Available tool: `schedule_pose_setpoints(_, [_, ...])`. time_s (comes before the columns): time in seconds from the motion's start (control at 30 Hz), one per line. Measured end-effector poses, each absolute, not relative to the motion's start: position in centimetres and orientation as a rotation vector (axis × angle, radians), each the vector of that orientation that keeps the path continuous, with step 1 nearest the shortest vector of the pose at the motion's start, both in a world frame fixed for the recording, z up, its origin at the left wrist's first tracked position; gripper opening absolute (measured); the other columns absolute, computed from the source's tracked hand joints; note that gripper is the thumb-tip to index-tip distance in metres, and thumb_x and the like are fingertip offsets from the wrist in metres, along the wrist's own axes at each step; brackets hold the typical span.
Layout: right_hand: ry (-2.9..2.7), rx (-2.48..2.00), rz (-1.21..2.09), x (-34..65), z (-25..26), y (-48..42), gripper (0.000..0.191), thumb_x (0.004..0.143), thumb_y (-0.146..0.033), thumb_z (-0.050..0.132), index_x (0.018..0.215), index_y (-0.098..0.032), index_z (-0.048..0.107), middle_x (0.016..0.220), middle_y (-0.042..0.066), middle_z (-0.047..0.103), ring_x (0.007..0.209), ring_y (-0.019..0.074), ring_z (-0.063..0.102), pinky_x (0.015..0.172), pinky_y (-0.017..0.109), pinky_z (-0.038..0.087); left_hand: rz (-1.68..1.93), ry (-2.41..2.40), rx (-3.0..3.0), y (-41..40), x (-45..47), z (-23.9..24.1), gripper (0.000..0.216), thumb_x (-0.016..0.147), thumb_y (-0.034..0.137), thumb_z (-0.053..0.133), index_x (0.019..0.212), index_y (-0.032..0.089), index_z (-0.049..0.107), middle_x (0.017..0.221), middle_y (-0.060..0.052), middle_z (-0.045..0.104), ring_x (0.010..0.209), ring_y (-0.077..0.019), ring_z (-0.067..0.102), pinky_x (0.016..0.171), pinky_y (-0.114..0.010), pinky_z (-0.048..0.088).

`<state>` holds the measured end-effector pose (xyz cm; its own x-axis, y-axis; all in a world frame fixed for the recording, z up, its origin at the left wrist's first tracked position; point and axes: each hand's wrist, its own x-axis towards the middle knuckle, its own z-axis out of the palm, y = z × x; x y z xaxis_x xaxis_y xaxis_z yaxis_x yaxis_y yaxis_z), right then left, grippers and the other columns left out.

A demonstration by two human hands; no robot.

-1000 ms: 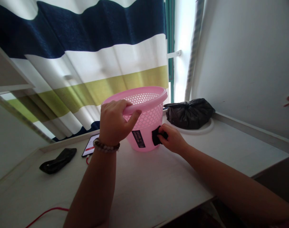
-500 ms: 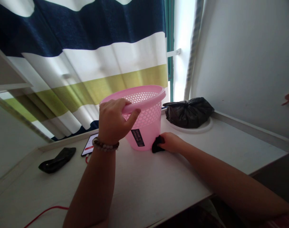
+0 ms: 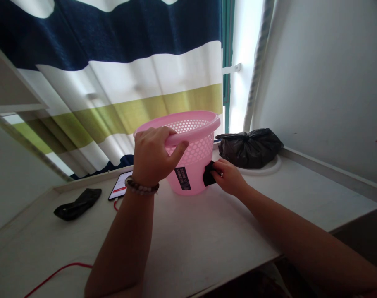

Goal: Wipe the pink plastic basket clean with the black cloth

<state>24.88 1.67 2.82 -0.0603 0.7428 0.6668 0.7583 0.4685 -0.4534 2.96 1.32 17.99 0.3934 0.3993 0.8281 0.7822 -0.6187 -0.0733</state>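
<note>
A pink plastic garbage bin with a perforated upper wall and a dark label stands upright on the white table. My left hand is closed over its near left rim, thumb outside; some fingers are hidden inside the bin. A bead bracelet is on that wrist. My right hand pinches a small black cloth against the lower right side of the bin, a little above the tabletop.
A black plastic bag bundle rests on a white round lid-like ring at the back right. On the left lie a folded black item, a phone and a red cable. A striped curtain hangs behind.
My right hand has moved the black cloth up along the bin's side, from near its base. My left hand keeps its hold on the rim. The whole view has shifted slightly.
</note>
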Motion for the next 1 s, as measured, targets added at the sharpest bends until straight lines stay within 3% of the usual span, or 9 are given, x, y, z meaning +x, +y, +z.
schedule_pose_setpoints(0.17, [-1.704, -1.141, -0.026, 24.7, 3.6, 1.2, 0.005, 0.082, -0.022, 0.049, 0.078, -0.02, 0.051, 0.077, 0.002, 0.05, 0.067, 0.0142, 0.048, 0.062, 0.026, 0.039, -1.141, -0.99, -2.21, 1.4, 2.9, 17.9, 0.033, 0.08, 0.052, 0.05, 0.085, 0.02, 0.058, 0.08, -0.003, 0.063, 0.08, -0.0212, 0.056, 0.082, -0.039, 0.039])
schedule_pose_setpoints(0.33, [-1.973, -1.551, 0.225, 24.6, 2.6, 1.6, 0.015, 0.081, -0.028, 0.052, 0.09, -0.019, 0.06, 0.081, 0.004, 0.064, 0.071, 0.0167, 0.056, 0.063, 0.026, 0.039, -1.161, -0.985, -2.187, 1.6, 2.9, 17.7, 0.032, 0.079, 0.052, 0.051, 0.084, 0.021, 0.057, 0.077, -0.003, 0.062, 0.078, -0.0217, 0.055, 0.08, -0.04, 0.039])
schedule_pose_setpoints(0.53, [-2.093, -1.727, 0.388, 24.7, 1.3, 1.9, 0.022, 0.071, -0.037, 0.066, 0.087, -0.022, 0.069, 0.085, 0.006, 0.07, 0.077, 0.0224, 0.063, 0.065, 0.026, 0.041, -1.179, -0.977, -2.211, 1.8, 2.9, 17.7, 0.029, 0.078, 0.049, 0.053, 0.084, 0.021, 0.057, 0.077, -0.004, 0.062, 0.078, -0.022, 0.055, 0.08, -0.04, 0.04])
schedule_pose_setpoints(1.0, [-2.071, -1.746, 0.378, 24.2, 1.8, 1.6, 0.021, 0.078, -0.033, 0.058, 0.089, -0.019, 0.071, 0.084, 0.008, 0.071, 0.076, 0.0222, 0.063, 0.065, 0.027, 0.042, -1.198, -0.976, -2.237, 1.8, 2.8, 17.6, 0.031, 0.08, 0.051, 0.05, 0.085, 0.021, 0.056, 0.079, -0.004, 0.061, 0.08, -0.0218, 0.055, 0.082, -0.041, 0.038])
